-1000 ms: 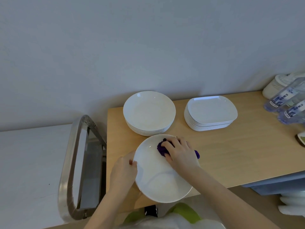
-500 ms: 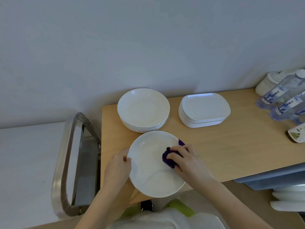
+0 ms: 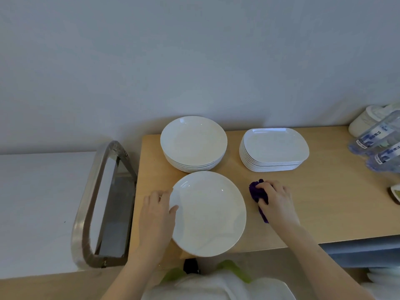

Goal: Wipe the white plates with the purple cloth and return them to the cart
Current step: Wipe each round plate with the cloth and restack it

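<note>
A round white plate (image 3: 208, 213) lies at the front of the wooden cart top (image 3: 324, 202), overhanging its near edge. My left hand (image 3: 157, 215) grips the plate's left rim, thumb on top. My right hand (image 3: 276, 202) holds the bunched purple cloth (image 3: 256, 192) against the cart top just right of the plate, clear of its rim. Behind the plate stands a stack of round white plates (image 3: 193, 144), and to its right a stack of squarish white plates (image 3: 275, 148).
A metal cart handle (image 3: 95, 202) loops up at the left end. Water bottles (image 3: 376, 139) and a white container (image 3: 365, 120) crowd the far right, with a small dish (image 3: 395, 193) at the right edge. The wall runs close behind the stacks.
My right hand has lifted the purple cloth off the plate and moved it right onto the cart top. My left hand keeps its hold on the plate's rim.
</note>
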`<act>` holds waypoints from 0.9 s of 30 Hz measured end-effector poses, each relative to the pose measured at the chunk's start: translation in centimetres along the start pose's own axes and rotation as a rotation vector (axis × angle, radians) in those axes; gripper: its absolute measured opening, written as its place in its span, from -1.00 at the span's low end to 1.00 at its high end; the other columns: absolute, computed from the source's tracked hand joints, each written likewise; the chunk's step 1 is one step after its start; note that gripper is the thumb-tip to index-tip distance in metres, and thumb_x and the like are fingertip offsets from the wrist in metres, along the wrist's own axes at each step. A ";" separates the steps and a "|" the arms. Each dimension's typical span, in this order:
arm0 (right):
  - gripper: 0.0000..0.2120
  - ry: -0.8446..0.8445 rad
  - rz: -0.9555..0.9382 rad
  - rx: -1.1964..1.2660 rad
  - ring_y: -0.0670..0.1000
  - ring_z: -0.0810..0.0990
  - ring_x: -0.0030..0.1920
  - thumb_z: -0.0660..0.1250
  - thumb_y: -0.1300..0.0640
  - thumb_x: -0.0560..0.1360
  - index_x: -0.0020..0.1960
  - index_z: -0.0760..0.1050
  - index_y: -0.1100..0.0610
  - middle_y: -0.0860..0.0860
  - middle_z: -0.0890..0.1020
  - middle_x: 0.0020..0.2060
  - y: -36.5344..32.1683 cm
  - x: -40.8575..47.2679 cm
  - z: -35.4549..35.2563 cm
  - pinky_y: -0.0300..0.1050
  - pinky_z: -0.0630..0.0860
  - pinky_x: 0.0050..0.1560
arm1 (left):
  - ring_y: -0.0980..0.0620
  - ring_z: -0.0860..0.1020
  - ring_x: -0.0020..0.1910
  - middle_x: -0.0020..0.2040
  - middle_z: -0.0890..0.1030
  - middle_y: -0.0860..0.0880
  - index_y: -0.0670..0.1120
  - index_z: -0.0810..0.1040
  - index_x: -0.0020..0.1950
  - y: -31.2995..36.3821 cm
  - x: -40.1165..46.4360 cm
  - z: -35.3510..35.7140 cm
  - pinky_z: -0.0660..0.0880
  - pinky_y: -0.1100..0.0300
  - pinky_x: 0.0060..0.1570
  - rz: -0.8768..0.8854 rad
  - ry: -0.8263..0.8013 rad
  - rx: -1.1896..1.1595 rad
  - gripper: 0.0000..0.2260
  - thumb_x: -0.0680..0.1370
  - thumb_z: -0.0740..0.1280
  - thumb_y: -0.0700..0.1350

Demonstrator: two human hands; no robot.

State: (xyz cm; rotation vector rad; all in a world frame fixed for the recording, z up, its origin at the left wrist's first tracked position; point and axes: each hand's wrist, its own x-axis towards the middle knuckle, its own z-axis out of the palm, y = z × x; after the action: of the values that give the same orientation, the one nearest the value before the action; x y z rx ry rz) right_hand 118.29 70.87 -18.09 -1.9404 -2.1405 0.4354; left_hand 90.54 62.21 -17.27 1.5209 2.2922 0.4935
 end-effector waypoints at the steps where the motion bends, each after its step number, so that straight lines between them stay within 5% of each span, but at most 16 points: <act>1: -0.64 -0.032 0.002 -0.012 0.14 0.34 0.16 0.30 0.28 0.46 0.24 0.49 0.08 0.00 0.47 0.25 0.1 -0.1 0.3 0.00 0.35 0.19 | 0.01 0.34 0.19 0.23 0.44 -0.02 -0.05 0.34 0.42 0.3 -0.2 0.0 0.33 0.19 0.13 0.016 -0.003 0.020 -0.58 0.57 0.29 -0.08; 10: -0.68 -0.111 0.004 -0.232 0.09 0.34 0.28 0.11 0.15 0.56 0.29 0.40 0.05 -0.01 0.40 0.30 -3.0 -0.1 0.9 -0.01 0.32 0.25 | -0.01 0.38 0.12 0.14 0.40 -0.04 -0.06 0.31 0.40 0.5 -0.8 0.5 0.44 0.14 0.01 -0.140 -0.044 -0.115 -0.60 0.57 0.26 -0.13; 13: -0.75 -0.059 -0.263 -0.076 0.09 0.45 0.19 0.18 0.15 0.55 0.20 0.48 0.13 0.02 0.50 0.21 -4.9 -1.1 0.4 -0.06 0.37 0.17 | 0.00 0.42 0.01 0.07 0.41 -0.02 -0.06 0.36 0.36 0.4 -0.8 0.7 0.43 0.16 -0.11 -0.159 -0.046 -0.138 -0.67 0.59 0.22 -0.14; 17: -0.69 -0.243 -0.690 0.031 0.10 0.51 0.24 0.29 0.07 0.54 0.20 0.53 0.20 0.12 0.53 0.25 -6.5 -4.3 1.5 0.01 0.46 0.21 | -0.01 0.45 -0.08 0.05 0.39 0.00 -0.04 0.37 0.33 0.6 -0.6 0.9 0.41 0.16 -0.19 -0.184 -0.035 -0.187 -0.70 0.60 0.19 -0.16; 23: -0.53 -0.314 -0.801 -0.108 0.02 0.36 0.39 0.16 -0.18 0.54 0.29 0.47 0.10 0.03 0.39 0.40 -5.1 -5.5 2.7 -0.08 0.25 0.37 | 0.00 0.49 -0.10 0.02 0.47 0.01 0.00 0.39 0.28 0.4 -0.1 0.5 0.54 0.04 -0.16 -0.204 -0.024 -0.181 -0.72 0.58 0.24 -0.14; 27: -0.39 -0.407 -0.842 -0.084 0.01 0.12 0.50 0.11 -0.30 0.52 0.39 0.36 0.09 0.02 0.18 0.51 -5.1 -5.3 3.0 -0.10 0.00 0.46 | 0.08 0.49 -0.20 -0.10 0.47 0.09 0.01 0.39 0.24 0.0 0.2 0.1 0.49 0.18 -0.33 -0.212 0.018 -0.162 -0.74 0.56 0.28 -0.16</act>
State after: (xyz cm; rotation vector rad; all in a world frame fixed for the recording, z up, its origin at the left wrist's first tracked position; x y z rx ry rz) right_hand 113.04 64.93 -18.90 -0.8507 -2.9898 0.5941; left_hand 90.54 62.42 -17.38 1.1874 2.3301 0.6184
